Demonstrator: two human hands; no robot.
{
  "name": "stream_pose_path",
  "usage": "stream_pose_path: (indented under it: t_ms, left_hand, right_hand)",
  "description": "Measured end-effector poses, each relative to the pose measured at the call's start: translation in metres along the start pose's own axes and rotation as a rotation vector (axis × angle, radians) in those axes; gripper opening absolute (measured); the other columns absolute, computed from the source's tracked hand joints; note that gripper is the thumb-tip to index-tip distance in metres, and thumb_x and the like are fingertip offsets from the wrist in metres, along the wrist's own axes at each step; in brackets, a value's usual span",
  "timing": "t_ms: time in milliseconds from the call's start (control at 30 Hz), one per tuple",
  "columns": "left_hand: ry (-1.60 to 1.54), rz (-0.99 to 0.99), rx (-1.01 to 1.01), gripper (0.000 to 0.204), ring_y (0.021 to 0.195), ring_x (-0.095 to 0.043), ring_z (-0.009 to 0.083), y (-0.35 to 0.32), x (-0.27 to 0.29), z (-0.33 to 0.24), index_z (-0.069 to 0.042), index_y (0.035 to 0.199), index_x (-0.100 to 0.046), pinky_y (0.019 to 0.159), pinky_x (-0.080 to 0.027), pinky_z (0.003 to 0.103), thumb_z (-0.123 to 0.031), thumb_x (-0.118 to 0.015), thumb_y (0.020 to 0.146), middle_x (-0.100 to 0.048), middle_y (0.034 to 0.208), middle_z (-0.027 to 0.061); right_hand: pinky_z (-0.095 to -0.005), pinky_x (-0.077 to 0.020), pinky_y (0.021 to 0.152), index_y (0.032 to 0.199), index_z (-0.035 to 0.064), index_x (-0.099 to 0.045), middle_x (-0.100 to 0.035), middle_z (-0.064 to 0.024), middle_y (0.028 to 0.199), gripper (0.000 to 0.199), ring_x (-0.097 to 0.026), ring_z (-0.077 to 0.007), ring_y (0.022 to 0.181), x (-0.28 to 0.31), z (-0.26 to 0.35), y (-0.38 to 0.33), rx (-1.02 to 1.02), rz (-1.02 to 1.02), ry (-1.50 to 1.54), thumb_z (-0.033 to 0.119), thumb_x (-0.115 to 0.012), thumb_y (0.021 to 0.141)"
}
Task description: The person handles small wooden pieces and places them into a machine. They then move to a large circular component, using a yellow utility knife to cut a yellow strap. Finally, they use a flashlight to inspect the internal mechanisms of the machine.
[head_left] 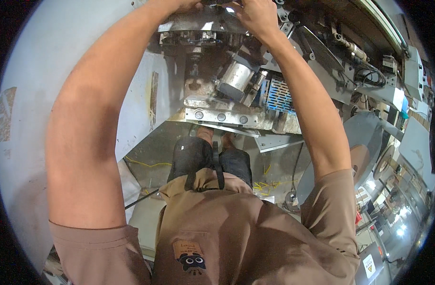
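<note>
Both my arms reach up and away to a machine at the top edge of the picture. My left hand (183,4) is mostly cut off there, beside a dark part of the machine, so its grip cannot be made out. My right hand (256,18) is bent inward at the other side of that dark part, its thumb and fingers curled in. What they close on is too cut off to name. Just below the hands lies a curved, shiny metal plate (193,26). Under it sit a metal cylinder (236,79) on a bracket and a blue slotted cover (279,95).
A large pale panel (32,95) spans the left side. The machine's metal base edge (222,116) runs in front of my legs. On the right are a grey disc (364,133), cables (372,77) and further equipment. Yellow scraps (262,186) lie on the floor.
</note>
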State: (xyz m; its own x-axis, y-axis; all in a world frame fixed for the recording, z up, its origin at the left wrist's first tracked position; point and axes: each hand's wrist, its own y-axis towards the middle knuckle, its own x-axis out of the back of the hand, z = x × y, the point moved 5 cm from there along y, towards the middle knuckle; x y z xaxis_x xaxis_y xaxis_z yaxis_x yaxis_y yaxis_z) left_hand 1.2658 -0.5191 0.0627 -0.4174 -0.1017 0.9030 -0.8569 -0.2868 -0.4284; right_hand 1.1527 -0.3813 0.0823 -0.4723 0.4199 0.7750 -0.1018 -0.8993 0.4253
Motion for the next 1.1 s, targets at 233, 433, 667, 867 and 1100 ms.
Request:
stream_pose_path:
  t_ms: [233, 433, 667, 867, 1100]
  left_hand:
    - [0.212, 0.005, -0.094, 0.02, 0.091, -0.075, 0.0351, 0.024, -0.026, 0.011, -0.007, 0.092, -0.075, 0.077, -0.06, 0.048, -0.026, -0.069, 0.091, -0.078, 0.095, 0.0137]
    - [0.199, -0.046, -0.074, 0.023, 0.087, -0.075, 0.0338, 0.02, -0.018, 0.0, -0.006, 0.085, -0.076, 0.073, -0.06, 0.045, -0.027, -0.068, 0.091, -0.078, 0.092, 0.0143]
    - [0.368, -0.166, -0.054, 0.031, 0.07, -0.075, 0.0287, 0.027, -0.036, 0.005, -0.009, 0.074, -0.074, 0.061, -0.058, 0.046, -0.026, -0.058, 0.094, -0.075, 0.077, 0.014]
    - [0.257, -0.009, -0.068, 0.036, 0.077, -0.074, 0.035, 0.025, -0.024, 0.014, -0.008, 0.082, -0.075, 0.065, -0.059, 0.048, -0.038, -0.063, 0.096, -0.076, 0.083, 0.0152]
    - [0.241, 0.037, -0.016, 0.037, 0.082, -0.074, 0.0363, 0.028, -0.035, 0.025, -0.006, 0.088, -0.074, 0.069, -0.059, 0.049, -0.043, -0.069, 0.094, -0.076, 0.088, 0.0164]
  right_hand:
    - [-0.0483, -0.0536, 0.068, 0.107, 0.013, -0.054, -0.069, -0.0118, 0.095, 0.027, -0.069, -0.0389, 0.086, -0.004, 0.001, -0.005, -0.002, -0.04, 0.032, 0.013, -0.072, 0.087]
    - [-0.0476, -0.0529, 0.064, 0.107, 0.0143, -0.054, -0.069, -0.0102, 0.09, 0.027, -0.069, -0.0369, 0.079, -0.005, -0.008, -0.007, 0.022, -0.076, -0.006, 0.013, -0.071, 0.086]
    - [-0.0484, -0.0505, 0.065, 0.105, 0.0142, -0.055, -0.069, -0.0105, 0.088, 0.025, -0.067, -0.0376, 0.075, -0.002, -0.007, -0.005, 0.074, -0.119, 0.002, 0.013, -0.07, 0.085]
    - [-0.0471, -0.0501, 0.067, 0.103, 0.0141, -0.055, -0.069, -0.0098, 0.087, 0.021, -0.067, -0.0371, 0.077, -0.002, -0.004, -0.002, 0.098, -0.1, -0.008, 0.01, -0.066, 0.086]
    - [-0.051, -0.054, 0.074, 0.113, 0.0115, -0.054, -0.068, -0.0138, 0.098, 0.03, -0.068, -0.0401, 0.091, -0.005, 0.005, -0.001, 0.019, -0.062, 0.087, 0.01, -0.068, 0.087]
